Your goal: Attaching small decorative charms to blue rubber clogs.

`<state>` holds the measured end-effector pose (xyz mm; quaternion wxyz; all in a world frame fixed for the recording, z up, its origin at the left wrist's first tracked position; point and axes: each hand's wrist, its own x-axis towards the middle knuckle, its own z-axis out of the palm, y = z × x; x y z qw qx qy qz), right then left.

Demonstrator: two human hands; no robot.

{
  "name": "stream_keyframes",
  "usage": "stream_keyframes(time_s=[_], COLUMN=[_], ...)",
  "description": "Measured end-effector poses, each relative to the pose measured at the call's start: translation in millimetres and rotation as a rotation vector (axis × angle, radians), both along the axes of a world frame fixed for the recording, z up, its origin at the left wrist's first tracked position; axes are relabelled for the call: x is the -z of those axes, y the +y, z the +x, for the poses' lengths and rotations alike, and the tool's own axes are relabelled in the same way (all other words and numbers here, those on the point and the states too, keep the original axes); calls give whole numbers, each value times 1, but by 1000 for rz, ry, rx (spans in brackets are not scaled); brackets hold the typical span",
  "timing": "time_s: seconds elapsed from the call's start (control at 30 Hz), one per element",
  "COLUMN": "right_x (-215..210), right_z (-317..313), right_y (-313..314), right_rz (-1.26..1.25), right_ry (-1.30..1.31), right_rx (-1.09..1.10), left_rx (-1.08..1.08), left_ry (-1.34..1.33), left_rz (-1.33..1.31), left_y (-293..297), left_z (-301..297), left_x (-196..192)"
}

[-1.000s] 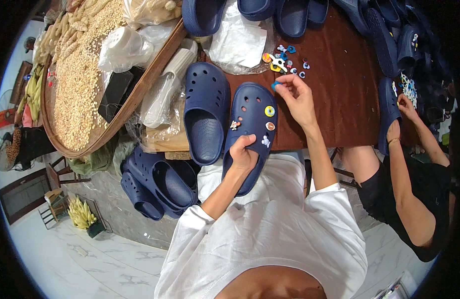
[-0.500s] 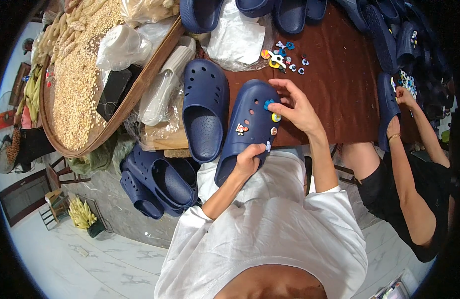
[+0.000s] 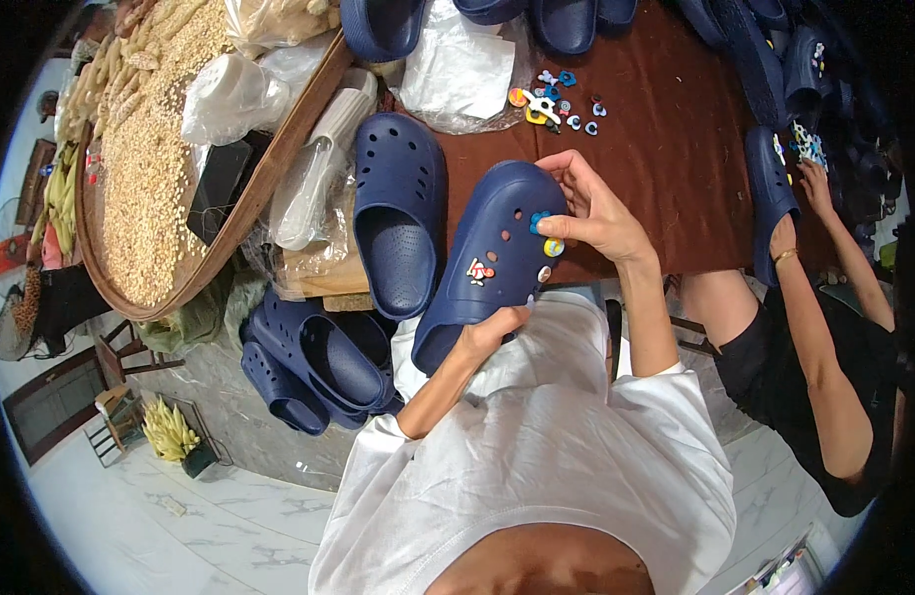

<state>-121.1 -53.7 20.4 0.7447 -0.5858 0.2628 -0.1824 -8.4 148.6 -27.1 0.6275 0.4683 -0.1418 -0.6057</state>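
The person's left hand [image 3: 492,332] grasped a navy clog [image 3: 467,233], tilted over the lap by the brown tablecloth [image 3: 666,178]; the right hand [image 3: 604,223] had its thumb against a blue flower charm [image 3: 538,222] on the upper, fingers curled round the clog's side

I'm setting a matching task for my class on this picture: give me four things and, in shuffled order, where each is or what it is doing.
1. Blue flower charm
2. Loose charms
3. Left hand
4. Wooden-rimmed tray

A. scattered on the brown cloth
B. holding pale kernels
C. at the thumb tip of the right hand
D. gripping a navy clog

Pairs: 1-C, 2-A, 3-D, 4-B
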Motion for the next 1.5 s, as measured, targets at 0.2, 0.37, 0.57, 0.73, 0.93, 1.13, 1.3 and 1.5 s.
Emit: stream_keyframes(time_s=[0.2, 0.37, 0.57, 0.73, 0.93, 1.13, 1.3, 1.5], right_x=[9, 21, 23, 40, 44, 70, 76, 83], right_z=[6, 6, 13, 16, 9, 15, 30, 31], right_y=[8, 13, 16, 16, 1, -47, -59, -63], right_rz=[41, 53, -67, -178, -501, -891, -1045, -1173], right_ry=[-34, 30, 74, 87, 220, 443, 541, 536], right_rx=[68, 85, 84, 156, 417, 514, 532, 538], left_rx=[-99, -189, -191, -272, -323, -315, -379, -378], left_ry=[360, 535, 538, 551, 559, 584, 633, 668], left_rz=[-11, -103, 40, 17, 37, 47, 24, 2], left_y=[-8, -11, -13, -30, -28, -30, -30, -28], left_z=[5, -1, 3, 3, 7, 9, 8, 8], left_x=[-7, -5, 1, -11, -9, -7, -7, -7])
